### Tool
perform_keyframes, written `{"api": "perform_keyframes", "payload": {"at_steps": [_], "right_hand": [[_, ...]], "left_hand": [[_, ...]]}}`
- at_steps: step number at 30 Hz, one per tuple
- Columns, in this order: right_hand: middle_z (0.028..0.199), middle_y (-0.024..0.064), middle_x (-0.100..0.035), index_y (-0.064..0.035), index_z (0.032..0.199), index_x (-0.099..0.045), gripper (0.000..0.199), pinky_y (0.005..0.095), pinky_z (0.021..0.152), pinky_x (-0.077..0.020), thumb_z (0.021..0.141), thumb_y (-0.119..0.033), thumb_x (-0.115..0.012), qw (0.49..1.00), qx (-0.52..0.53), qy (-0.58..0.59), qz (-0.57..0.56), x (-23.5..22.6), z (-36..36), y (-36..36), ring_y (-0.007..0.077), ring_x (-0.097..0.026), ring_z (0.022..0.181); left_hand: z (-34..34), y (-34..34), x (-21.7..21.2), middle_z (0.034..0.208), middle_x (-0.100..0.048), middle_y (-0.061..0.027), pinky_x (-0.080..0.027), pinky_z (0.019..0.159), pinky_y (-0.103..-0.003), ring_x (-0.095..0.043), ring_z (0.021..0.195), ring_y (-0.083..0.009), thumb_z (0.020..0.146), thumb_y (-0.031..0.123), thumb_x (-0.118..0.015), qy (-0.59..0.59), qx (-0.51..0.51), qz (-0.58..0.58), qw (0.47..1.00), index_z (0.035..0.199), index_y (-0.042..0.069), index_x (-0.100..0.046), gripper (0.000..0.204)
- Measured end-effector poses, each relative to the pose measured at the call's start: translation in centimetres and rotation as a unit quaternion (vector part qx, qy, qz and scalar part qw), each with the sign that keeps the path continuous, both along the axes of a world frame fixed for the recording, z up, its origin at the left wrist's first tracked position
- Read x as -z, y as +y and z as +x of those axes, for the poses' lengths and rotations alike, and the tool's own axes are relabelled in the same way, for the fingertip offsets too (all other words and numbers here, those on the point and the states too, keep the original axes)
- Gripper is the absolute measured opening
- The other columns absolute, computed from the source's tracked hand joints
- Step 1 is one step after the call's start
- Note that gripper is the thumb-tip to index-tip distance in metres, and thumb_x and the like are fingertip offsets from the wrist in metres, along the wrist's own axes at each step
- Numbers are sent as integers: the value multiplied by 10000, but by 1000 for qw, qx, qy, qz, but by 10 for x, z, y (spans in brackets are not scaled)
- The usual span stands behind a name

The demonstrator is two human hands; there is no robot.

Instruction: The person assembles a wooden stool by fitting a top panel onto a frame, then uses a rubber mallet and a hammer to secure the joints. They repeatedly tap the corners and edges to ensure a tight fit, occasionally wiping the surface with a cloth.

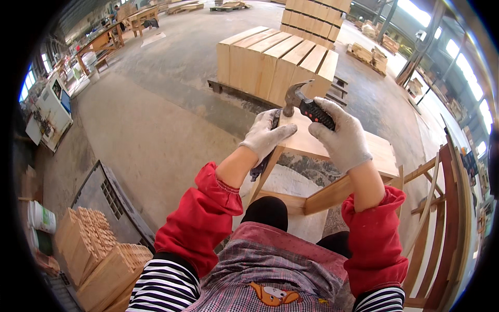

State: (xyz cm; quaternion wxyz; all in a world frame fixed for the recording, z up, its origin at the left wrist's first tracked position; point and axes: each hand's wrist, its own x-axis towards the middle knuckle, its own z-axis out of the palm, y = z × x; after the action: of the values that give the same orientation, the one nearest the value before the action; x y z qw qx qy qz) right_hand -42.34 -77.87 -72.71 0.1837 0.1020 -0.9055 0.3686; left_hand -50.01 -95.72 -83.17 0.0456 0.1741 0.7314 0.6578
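Note:
My right hand, in a pale work glove, grips a claw hammer by its black handle with red marks. The metal head is over the far left corner of an open wooden box frame. At that same corner is my left hand, also gloved, its fingers curled round the edge and its thumb on the upper board. Something dark runs along the frame's left side beneath this hand; what it is I cannot tell. The frame stands on edge in front of my knees, with pale panels and a hollow middle.
Ahead, a stack of wooden boxes rests on a dark pallet, with a taller stack behind. Finger-jointed boards and a black plastic pallet lie at lower left. A wooden rack is on my right; a white machine stands far left.

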Motion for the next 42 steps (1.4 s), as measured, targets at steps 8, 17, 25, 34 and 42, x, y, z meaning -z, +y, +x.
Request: {"api": "perform_keyframes", "payload": {"at_steps": [8, 17, 25, 34, 42], "right_hand": [[972, 183, -679, -31, 1269, -590, 473, 294, 803, -509, 824, -151, -691, 996, -16, -21, -83, 10, -2, -1, 212, -668, 854], [945, 87, -657, 8, 1270, -584, 479, 287, 799, -497, 827, -161, -654, 996, 50, -23, -73, 12, 41, 52, 146, -594, 827], [1010, 46, -634, 17, 1317, -567, 497, 253, 812, -484, 829, -49, -634, 974, 191, -3, -123, 21, 122, 124, 101, -570, 899], [1069, 66, -661, 10, 1337, -564, 497, 259, 869, -482, 847, -39, -633, 968, 232, 0, -92, 25, 140, 132, 111, -591, 946], [1072, 233, -680, -24, 1293, -575, 466, 352, 884, -506, 845, -118, -660, 970, 231, 66, -31, 34, 137, 139, 303, -687, 1009]], "left_hand": [[-8, 4, 7, 1347, -497, -115, -366, 1069, -304, -480, 1234, -192, 840, 368, -742, -21, 17, 50, 998, 1403, 23, -443, 724], [-19, 3, -6, 1071, -614, -16, -435, 917, -246, -546, 997, -104, 863, 281, -736, -70, 46, 48, 995, 1242, 37, -540, 492], [-45, 23, -21, 813, -588, 28, -448, 713, -263, -525, 749, -86, 906, 299, -721, -156, -51, 46, 985, 898, 86, -626, 233], [-22, 0, -25, 1119, -626, -52, -424, 929, -281, -548, 1026, -129, 914, 440, -668, -71, -17, -98, 993, 1185, 4, -585, 520], [33, -21, -19, 1269, -567, -155, -414, 1012, -324, -542, 1155, -210, 833, 467, -733, -10, 9, -103, 995, 1348, -44, -475, 769]]}}
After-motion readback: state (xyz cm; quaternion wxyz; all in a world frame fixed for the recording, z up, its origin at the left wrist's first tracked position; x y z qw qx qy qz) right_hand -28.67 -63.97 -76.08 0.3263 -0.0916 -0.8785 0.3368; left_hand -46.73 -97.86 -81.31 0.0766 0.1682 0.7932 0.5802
